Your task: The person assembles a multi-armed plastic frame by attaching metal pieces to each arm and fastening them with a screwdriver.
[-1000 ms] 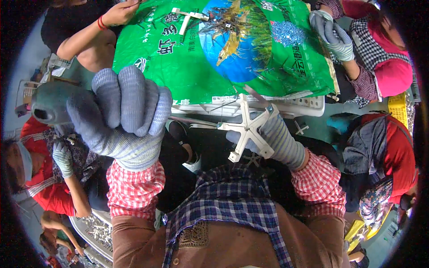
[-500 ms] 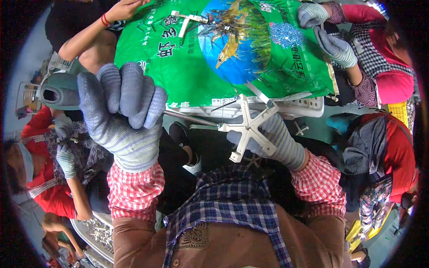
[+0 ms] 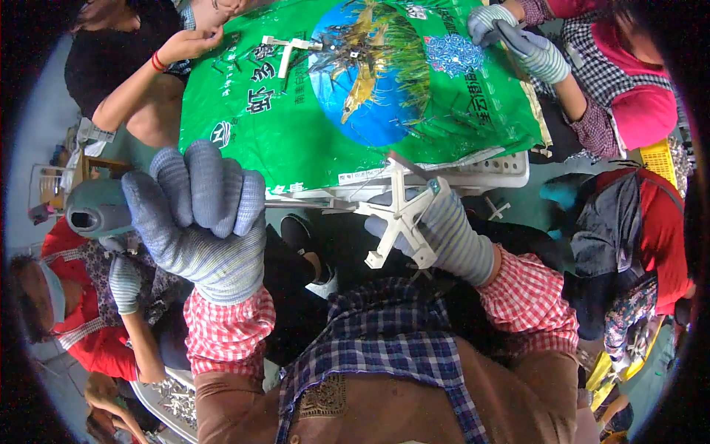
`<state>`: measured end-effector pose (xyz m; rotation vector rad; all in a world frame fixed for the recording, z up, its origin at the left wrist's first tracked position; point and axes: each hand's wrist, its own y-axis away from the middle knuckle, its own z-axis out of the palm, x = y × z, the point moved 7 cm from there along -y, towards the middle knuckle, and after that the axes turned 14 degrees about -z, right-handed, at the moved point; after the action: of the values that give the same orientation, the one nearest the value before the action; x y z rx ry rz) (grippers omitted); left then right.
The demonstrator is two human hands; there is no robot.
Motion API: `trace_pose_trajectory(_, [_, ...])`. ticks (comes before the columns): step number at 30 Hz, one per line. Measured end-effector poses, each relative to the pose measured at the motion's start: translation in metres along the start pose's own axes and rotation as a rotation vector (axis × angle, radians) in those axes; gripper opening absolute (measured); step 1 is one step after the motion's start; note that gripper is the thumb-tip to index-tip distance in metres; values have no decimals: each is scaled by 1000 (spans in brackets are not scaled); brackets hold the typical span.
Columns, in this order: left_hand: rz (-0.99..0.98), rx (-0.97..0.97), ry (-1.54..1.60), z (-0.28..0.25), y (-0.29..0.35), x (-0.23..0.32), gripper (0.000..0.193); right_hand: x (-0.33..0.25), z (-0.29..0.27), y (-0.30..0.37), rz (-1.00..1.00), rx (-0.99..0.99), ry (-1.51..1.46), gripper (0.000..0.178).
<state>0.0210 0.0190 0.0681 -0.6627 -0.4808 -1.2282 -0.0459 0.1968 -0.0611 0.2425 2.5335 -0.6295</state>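
Observation:
My left hand (image 3: 211,222), in a grey striped knit glove, is closed with its fingers curled over. A thin metal rod (image 3: 310,202) comes out beside it and runs right; its grip end is hidden by the glove. The rod's far tip is close to a white plastic star-shaped part (image 3: 400,214) with several arms. My right hand (image 3: 466,240), also gloved, holds this part from behind and from its right side, with the fingers partly hidden by it.
A green printed sack (image 3: 222,96) covers a white crate (image 3: 488,172) ahead. Upon it lie another white plastic part (image 3: 285,49) and dark thin strips (image 3: 347,53). A co-worker's gloved hands (image 3: 529,48) work at the far right; another person's bare hand (image 3: 188,48) rests far left.
The star-shaped part and my right hand have shifted slightly left in view. My left hand appears a little lower, still closed. The sack has shifted left and up in the picture.

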Motion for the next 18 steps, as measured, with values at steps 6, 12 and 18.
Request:
trace_pose_trajectory(6, [-56,-173,-39,3,-4,0,43,-12,-16,-5,-201,142,-260,25])
trace_pose_trajectory(12, [-166,-308,3,4,-4,-4,50,-26,-4,-8,-518,58,-98,21])
trace_pose_trajectory(18, [90,272,-339,-25,-6,8,47,-3,-13,-10,-16,178,-514,37])
